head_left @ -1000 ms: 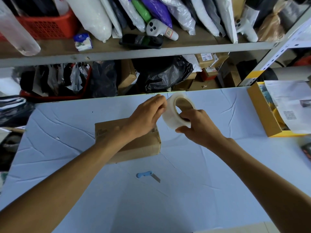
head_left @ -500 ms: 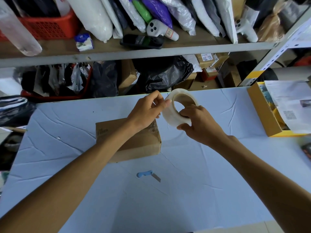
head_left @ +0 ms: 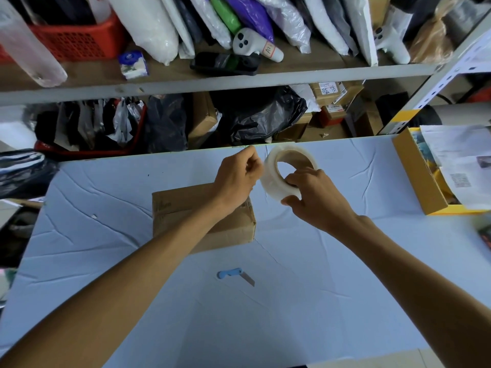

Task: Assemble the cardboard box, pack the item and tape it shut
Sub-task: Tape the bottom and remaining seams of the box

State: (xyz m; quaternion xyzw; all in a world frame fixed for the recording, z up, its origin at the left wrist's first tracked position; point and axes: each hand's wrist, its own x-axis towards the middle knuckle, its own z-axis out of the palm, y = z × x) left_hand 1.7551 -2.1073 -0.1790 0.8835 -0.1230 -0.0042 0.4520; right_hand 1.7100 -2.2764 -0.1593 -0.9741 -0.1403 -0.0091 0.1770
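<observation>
A closed brown cardboard box lies on the pale blue table, partly under my left forearm. Above its far right corner I hold a roll of clear tape in the air. My right hand grips the roll, fingers through its core and thumb on the outer face. My left hand is curled at the roll's left edge, fingertips pinching at the tape's surface. Whether a tape end is lifted cannot be seen.
A small blue-handled cutter lies on the table nearer to me than the box. A yellow open carton with papers stands at the right edge. Crowded shelves with bags and boxes rise behind the table's far edge.
The tape roll has risen slightly and tilted, so its open core faces me more. My left fingers have curled tighter at the roll's left edge. The box and cutter have not moved.
</observation>
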